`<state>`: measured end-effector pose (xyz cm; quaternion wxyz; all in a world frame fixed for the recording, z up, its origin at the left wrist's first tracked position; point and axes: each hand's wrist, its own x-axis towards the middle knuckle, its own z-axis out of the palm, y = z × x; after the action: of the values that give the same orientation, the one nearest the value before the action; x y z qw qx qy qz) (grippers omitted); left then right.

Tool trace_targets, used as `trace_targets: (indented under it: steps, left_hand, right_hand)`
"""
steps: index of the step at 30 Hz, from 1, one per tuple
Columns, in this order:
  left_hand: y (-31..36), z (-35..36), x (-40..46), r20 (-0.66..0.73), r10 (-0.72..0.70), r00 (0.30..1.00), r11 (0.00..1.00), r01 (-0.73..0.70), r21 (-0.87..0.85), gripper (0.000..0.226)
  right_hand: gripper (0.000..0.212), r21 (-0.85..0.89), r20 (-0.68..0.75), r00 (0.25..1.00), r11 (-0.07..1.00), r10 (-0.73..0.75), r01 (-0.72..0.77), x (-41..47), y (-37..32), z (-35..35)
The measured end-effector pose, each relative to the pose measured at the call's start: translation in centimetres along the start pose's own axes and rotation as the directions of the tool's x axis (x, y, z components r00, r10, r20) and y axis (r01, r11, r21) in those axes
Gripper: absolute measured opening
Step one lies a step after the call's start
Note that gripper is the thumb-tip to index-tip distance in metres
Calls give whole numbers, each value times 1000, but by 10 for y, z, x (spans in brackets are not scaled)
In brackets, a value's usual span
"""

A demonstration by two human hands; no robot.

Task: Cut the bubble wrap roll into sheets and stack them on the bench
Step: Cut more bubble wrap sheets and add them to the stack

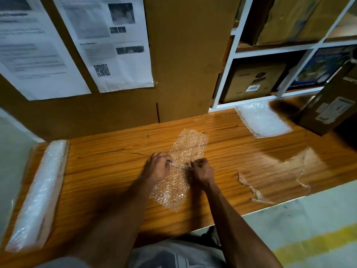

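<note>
A long strip of bubble wrap [188,146] lies on the wooden bench [108,167], running from the front edge toward the back. My left hand [157,167] and my right hand [201,171] pinch the strip at its middle, close together, fingers curled, with the wrap bunched between them. A stack of cut bubble wrap sheets [262,119] lies flat at the back right of the bench. A flattened roll of bubble wrap [38,194] rests along the bench's left end.
A loose clear plastic film [280,171] is spread on the bench at the right front. A brown carton [328,107] sits at the far right. White shelving [229,60] with boxes and a cardboard wall with papers stand behind.
</note>
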<state>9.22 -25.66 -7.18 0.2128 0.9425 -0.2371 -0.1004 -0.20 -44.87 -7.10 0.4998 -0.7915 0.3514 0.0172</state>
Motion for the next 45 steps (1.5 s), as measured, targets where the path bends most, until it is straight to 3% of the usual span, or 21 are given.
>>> trace_targets:
  steps: [6,11,16,20,25,28,37,40,45]
  left_hand:
    - [-4,0,0,40,-30,999,987,36,-155,25]
    - [4,-10,1,26,-197,980,952,198,-232,4]
    - [12,-21,10,97,-314,944,907,329,-264,44]
    - [21,-30,21,158,-324,933,780,358,-513,19]
    - [29,-44,26,195,-308,931,604,349,-716,30]
    - [29,-52,27,183,-267,946,527,302,-794,30]
    - [45,-85,31,127,-141,982,464,179,-867,23]
    - [49,-94,35,98,-108,989,523,141,-841,18]
    - [62,-117,42,46,-88,995,615,91,-783,17]
  right_hand:
    - [24,297,-13,997,952,76,-69,-4,-4,-3]
    - [16,407,-18,996,911,85,-70,-5,-9,-2]
    - [24,483,19,1000,875,7,-15,-11,-26,-8]
    - [26,558,60,998,830,-6,-29,-9,-35,-10]
    - [30,683,123,992,724,8,-91,-14,-47,-17]
    - [35,649,109,994,759,-23,-54,-15,-50,-22]
    - [17,638,-59,997,767,-40,69,-1,-75,-37]
    - [14,659,-126,990,741,-61,129,-2,-89,-47]
    - [13,495,-306,949,839,-78,228,2,-109,-68]
